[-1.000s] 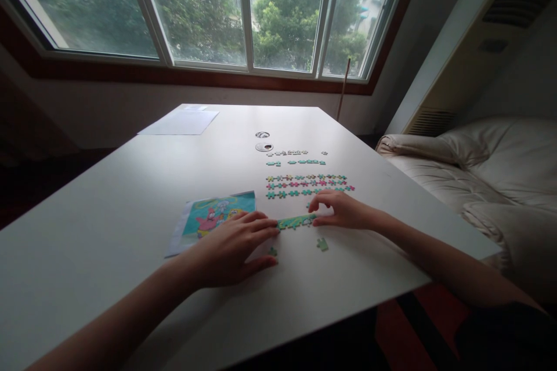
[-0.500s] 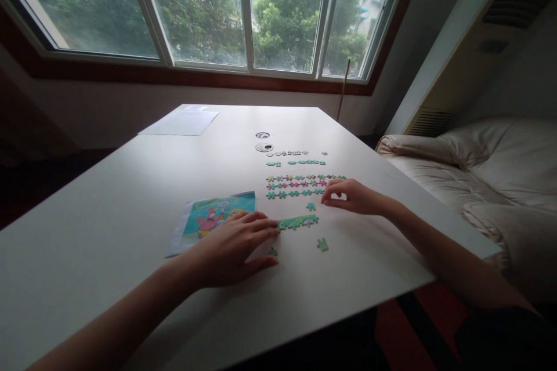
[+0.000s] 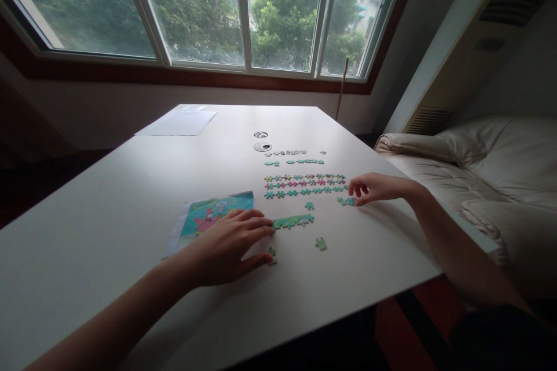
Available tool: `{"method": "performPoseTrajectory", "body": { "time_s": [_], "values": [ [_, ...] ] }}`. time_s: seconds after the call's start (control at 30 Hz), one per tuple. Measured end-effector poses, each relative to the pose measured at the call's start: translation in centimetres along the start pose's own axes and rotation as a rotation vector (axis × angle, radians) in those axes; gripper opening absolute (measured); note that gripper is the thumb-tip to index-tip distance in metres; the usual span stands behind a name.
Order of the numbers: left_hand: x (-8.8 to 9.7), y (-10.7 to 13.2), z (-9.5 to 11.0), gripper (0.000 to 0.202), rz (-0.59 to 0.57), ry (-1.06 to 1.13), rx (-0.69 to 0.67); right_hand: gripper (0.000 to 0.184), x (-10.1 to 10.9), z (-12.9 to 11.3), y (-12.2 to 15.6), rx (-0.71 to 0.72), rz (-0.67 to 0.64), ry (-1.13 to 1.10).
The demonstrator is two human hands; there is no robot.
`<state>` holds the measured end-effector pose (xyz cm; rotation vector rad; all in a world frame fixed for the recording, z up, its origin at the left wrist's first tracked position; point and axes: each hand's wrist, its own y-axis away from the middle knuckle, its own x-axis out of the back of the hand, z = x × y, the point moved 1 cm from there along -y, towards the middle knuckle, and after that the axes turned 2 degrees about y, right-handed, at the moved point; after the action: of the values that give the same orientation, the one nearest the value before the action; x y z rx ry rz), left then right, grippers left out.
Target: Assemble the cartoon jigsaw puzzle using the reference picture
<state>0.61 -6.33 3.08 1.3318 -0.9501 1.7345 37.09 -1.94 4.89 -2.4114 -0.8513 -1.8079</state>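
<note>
My left hand [image 3: 235, 246] lies palm down with fingers spread. Its fingertips touch the left end of a joined strip of green puzzle pieces [image 3: 293, 221]. Beside its thumb is a loose green puzzle piece [image 3: 272, 255], partly covered. Under the same hand is the lower right of a cartoon picture sheet [image 3: 198, 221]. My right hand [image 3: 378, 186] hovers low at the right, fingers loosely curled and apart, thumb tip against or just beside a pair of teal-green puzzle pieces [image 3: 345, 201]. Single pieces lie between the hands: a teal one [image 3: 309, 206] and a pale green one [image 3: 321, 243].
Several rows of puzzle pieces [image 3: 304, 184] lie beyond the strip, with more rows behind. Two round discs [image 3: 262, 146] and a white sheet [image 3: 176, 123] are farther back on the white table [image 3: 108, 232]. A cream sofa [image 3: 470, 151] stands at the right.
My right hand has moved right, from beside the near row's end to the teal-green pair, uncovering it. My left hand has shifted slightly, showing more of the piece by its thumb.
</note>
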Motion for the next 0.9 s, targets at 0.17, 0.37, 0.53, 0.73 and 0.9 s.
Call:
{"method": "performPoseTrajectory", "body": {
  "time_s": [0.17, 0.37, 0.53, 0.73, 0.9],
  "values": [
    [-0.2, 0.1, -0.2, 0.036, 0.008, -0.007, -0.008, 0.031, -0.5, 0.0, -0.5, -0.007, -0.032, -0.007],
    [-0.2, 0.1, -0.1, 0.036, 0.013, -0.005, -0.011, 0.039, -0.8, -0.4, -1.0, 0.034, 0.019, -0.025],
    [0.0, 0.0, 0.0, 0.036, 0.015, 0.0, -0.009, 0.028, -1.4, -1.8, -1.5, 0.21, 0.068, -0.007],
    [-0.1, 0.0, -0.1, 0.036, 0.041, 0.017, -0.022, 0.022, -1.5, -3.1, -1.3, 0.405, 0.012, -0.034],
    [-0.1, 0.0, -0.1, 0.035, 0.05, 0.014, -0.028, 0.02, -1.6, -2.6, -1.3, 0.28, 0.106, 0.011]
  ]
}}
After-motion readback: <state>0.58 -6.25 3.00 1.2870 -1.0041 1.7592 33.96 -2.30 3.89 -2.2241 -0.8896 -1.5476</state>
